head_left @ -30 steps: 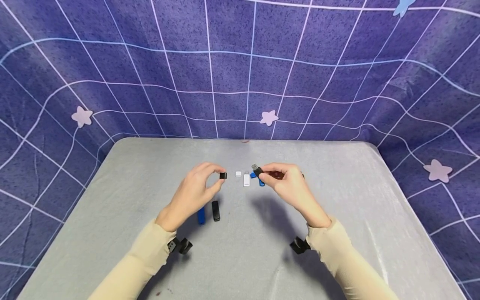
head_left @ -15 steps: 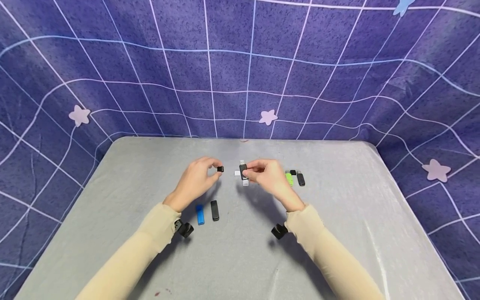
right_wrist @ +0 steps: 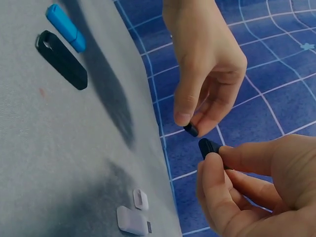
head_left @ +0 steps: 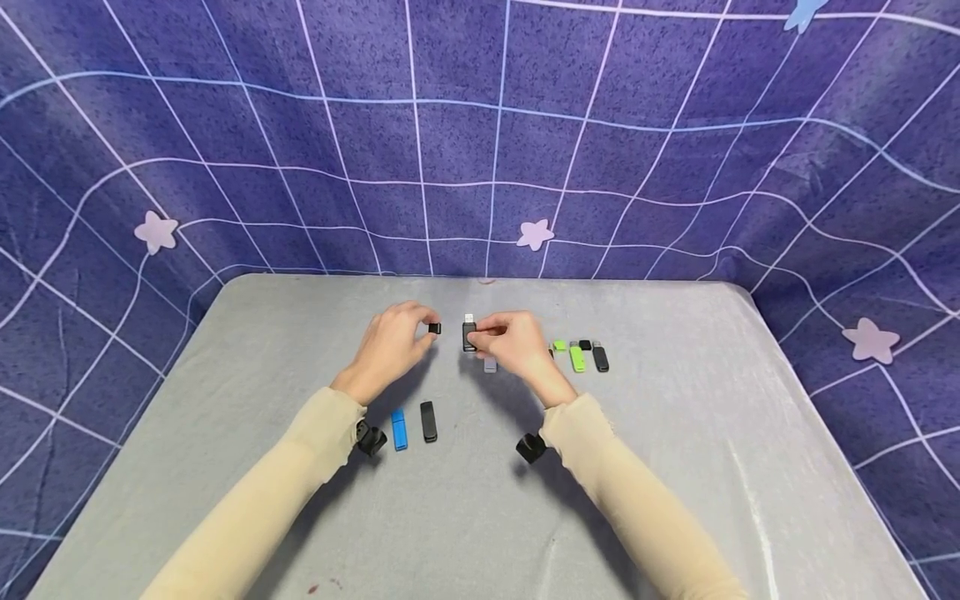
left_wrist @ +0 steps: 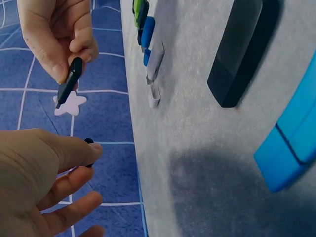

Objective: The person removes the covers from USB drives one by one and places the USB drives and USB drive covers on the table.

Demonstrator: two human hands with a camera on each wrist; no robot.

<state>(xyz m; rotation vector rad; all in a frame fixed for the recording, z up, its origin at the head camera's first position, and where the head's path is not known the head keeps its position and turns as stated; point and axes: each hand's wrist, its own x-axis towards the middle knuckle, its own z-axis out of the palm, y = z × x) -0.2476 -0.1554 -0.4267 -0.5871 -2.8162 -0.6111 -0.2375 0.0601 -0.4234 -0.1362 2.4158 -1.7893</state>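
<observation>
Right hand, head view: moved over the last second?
Yes, leftward, toward the left hand. A second ago the right hand was mostly right of the backdrop's middle star; now it's mostly below and slightly left of it.

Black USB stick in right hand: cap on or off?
Off. The stick shows a bare plug; the left hand pinches a black cap apart.

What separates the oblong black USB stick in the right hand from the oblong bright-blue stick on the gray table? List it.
Place: the black USB stick is held in the right hand above the gray table; the blue stick lies on it.
Plug: the black USB stick's pale plug is bare; the blue stick shows none, just a dark seam.
Shared: both are oblong.
</observation>
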